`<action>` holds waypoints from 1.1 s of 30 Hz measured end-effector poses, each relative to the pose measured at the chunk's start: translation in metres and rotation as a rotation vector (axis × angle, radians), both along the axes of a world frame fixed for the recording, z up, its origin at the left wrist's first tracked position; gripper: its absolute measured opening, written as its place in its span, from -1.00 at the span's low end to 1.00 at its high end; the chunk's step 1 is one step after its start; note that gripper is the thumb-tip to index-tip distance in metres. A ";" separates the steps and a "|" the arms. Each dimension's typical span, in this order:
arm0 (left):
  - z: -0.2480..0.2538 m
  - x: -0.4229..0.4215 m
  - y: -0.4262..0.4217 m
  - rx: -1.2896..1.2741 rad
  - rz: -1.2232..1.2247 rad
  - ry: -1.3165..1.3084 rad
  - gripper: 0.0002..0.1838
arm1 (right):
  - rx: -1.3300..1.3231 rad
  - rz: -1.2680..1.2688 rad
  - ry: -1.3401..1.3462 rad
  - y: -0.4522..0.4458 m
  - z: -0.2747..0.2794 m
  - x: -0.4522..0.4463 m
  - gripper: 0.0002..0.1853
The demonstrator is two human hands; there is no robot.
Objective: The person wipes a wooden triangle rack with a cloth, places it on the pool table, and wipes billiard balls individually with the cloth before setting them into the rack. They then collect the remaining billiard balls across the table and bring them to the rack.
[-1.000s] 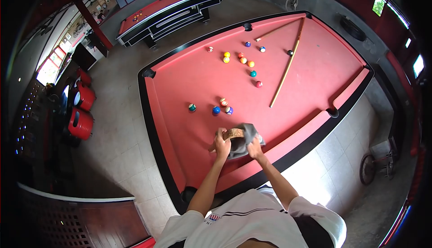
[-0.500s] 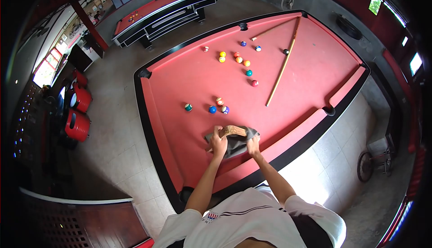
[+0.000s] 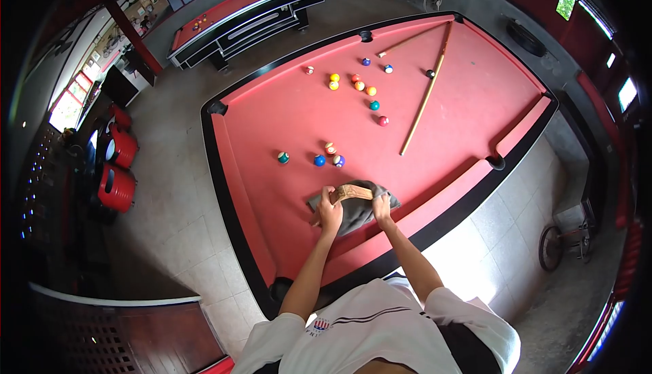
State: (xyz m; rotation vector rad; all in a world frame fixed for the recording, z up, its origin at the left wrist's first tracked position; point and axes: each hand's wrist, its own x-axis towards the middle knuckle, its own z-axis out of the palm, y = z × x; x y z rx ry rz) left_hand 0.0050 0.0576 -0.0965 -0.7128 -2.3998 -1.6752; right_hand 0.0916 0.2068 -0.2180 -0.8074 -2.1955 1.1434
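Observation:
Over the near end of the red pool table [image 3: 272, 129], my left hand [image 3: 330, 212] is closed around one side of a wooden ball rack [image 3: 354, 191]. A grey cloth [image 3: 353, 218] lies under and around the rack and hides part of it. My right hand [image 3: 382, 208] is closed on the cloth at the rack's right end, with a flap of it sticking out to the right. Just beyond the rack are a blue ball [image 3: 319, 160], a purple-striped ball [image 3: 339, 161] and an orange-striped ball [image 3: 331, 148]. A green-striped ball [image 3: 283, 157] sits to their left.
Several more balls, among them a red ball [image 3: 384, 121] and a black ball [image 3: 430, 73], lie farther up the table. A long cue [image 3: 426, 96] and a second cue [image 3: 414, 39] rest there too. Another pool table [image 3: 251, 17] stands behind; red chairs [image 3: 117, 187] are at left.
My right hand has moved slightly up and inward along the rack, and the cloth's right flap now spreads farther out. My left hand keeps its hold on the rack.

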 end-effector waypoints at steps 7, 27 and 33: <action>-0.002 0.003 -0.007 -0.039 -0.057 0.024 -0.77 | -0.055 0.111 0.270 -0.071 0.126 -0.018 -0.61; -0.002 -0.002 -0.004 0.010 -0.053 0.025 -0.76 | 0.387 0.392 0.297 -0.017 0.081 -0.006 -0.55; 0.002 0.001 -0.002 0.018 -0.028 0.013 -0.82 | 0.382 0.321 -0.034 0.011 0.005 -0.002 -0.51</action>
